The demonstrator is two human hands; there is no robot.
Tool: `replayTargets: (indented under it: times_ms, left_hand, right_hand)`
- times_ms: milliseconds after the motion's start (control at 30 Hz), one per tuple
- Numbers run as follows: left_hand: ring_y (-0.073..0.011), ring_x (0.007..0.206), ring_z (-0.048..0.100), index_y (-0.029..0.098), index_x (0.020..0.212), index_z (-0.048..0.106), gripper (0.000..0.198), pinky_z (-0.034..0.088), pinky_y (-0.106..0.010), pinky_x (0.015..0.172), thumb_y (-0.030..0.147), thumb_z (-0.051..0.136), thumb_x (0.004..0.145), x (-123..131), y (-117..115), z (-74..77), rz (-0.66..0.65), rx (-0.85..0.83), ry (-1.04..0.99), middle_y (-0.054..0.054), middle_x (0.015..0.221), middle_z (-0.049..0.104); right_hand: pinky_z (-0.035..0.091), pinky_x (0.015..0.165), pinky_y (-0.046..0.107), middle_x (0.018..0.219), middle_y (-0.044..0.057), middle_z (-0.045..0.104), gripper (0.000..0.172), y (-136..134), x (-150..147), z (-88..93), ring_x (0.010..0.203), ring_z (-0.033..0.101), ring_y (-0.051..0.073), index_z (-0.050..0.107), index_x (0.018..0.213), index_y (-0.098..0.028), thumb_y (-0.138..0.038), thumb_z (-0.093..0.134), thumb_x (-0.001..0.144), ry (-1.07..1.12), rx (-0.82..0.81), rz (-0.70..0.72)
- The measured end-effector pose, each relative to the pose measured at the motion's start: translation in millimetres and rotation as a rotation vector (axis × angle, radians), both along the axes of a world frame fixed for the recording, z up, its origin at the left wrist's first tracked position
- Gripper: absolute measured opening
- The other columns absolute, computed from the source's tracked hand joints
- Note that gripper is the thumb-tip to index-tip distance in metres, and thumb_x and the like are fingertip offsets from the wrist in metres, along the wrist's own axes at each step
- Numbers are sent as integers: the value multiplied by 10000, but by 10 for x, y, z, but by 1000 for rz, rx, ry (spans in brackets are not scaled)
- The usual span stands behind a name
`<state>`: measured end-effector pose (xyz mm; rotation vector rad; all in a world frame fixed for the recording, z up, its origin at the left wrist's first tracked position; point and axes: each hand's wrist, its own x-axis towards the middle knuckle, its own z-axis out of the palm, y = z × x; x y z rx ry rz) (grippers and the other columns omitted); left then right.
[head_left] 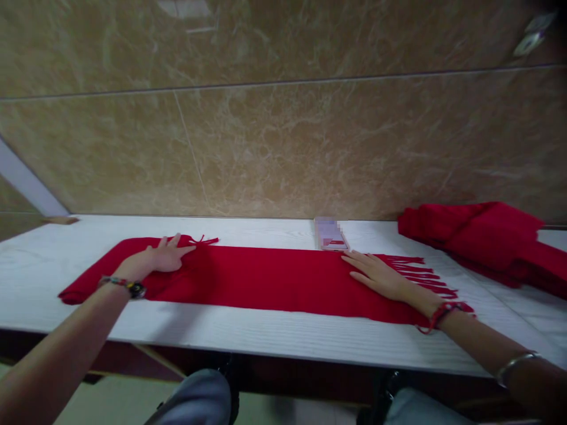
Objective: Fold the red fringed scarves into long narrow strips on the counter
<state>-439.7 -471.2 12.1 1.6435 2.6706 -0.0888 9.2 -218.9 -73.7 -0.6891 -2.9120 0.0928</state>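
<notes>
A long red scarf [266, 280] lies flat across the white table, with its fringe spread out at the right end. Its left part is folded over in thicker layers, and a few tassels stick out at the top edge there. On that folded part rests my left hand [166, 257], fingers spread. My right hand [376, 276] lies flat on the scarf near the fringed end, fingers stretched out to the left. Neither hand grips anything.
Behind the scarf, a phone [330, 234] lies against the tiled wall [301, 153]. More red cloth [478, 242] is heaped at the right. The white tabletop [266, 335] ends in a front edge above my knees.
</notes>
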Motion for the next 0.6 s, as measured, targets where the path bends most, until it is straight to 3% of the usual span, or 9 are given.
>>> replayTargets:
  times_ms: [33,133,167,267,367,433,533,600]
  left_hand:
    - [-469,1232,199,217,1251,463,490,206,-682,868,365,458,784,219,114,54,11,-47,19,-134,1375,329]
    - [-336,1305,111,198,1333,328,496,190,-539,990,377,331,870,1001,503,37,-210,-51,4,-117,1448,154]
    - [-288,1318,99,242,1346,290,508,176,-499,1015,430,309,875,1240,622,-31,-278,-44,-12,-84,1456,138]
    - [-281,1323,80,277,1362,245,543,144,-511,1024,508,258,871,1686,847,-325,-405,-8,-55,-58,1460,127]
    - [-303,1321,79,305,1368,210,552,121,-577,999,530,231,864,1699,863,-564,-364,-26,-82,-30,1459,130]
    - [-303,1323,52,326,1371,178,558,106,-603,987,542,219,858,1601,815,-621,-345,-40,-94,-10,1459,119]
    - [-321,1321,15,325,1376,154,580,85,-622,976,557,216,848,1576,774,-556,-318,-95,-110,-14,1462,83]
    - [-334,1317,-1,293,1381,155,635,74,-622,976,595,226,827,1714,798,-470,-309,-129,-120,-42,1463,57]
  right_hand:
    - [220,1039,438,1406,84,289,553,-9,-7,10,1286,246,217,362,1321,-174,-484,232,882,13,4,4]
    - [222,1040,430,1394,83,316,530,-49,-12,44,1283,255,214,384,1308,-171,-462,248,886,36,4,28]
    - [221,1041,428,1390,77,325,521,-62,-2,57,1282,257,210,379,1311,-178,-454,250,888,35,-3,39]
    - [212,1040,437,1392,51,325,501,-74,77,77,1281,259,202,336,1333,-218,-443,234,897,11,-25,46]
    - [202,1034,462,1407,43,296,497,-11,217,60,1286,247,208,298,1348,-247,-448,205,902,-24,-18,13]
    - [208,1029,464,1411,47,289,498,49,301,50,1287,244,208,285,1352,-248,-445,199,903,-41,-3,1]
    - [221,1017,481,1401,77,306,499,45,305,90,1284,249,228,303,1347,-212,-421,214,903,-40,34,-43]
    - [225,1011,495,1389,102,323,498,-89,196,159,1280,255,243,331,1335,-177,-400,214,905,3,59,-89]
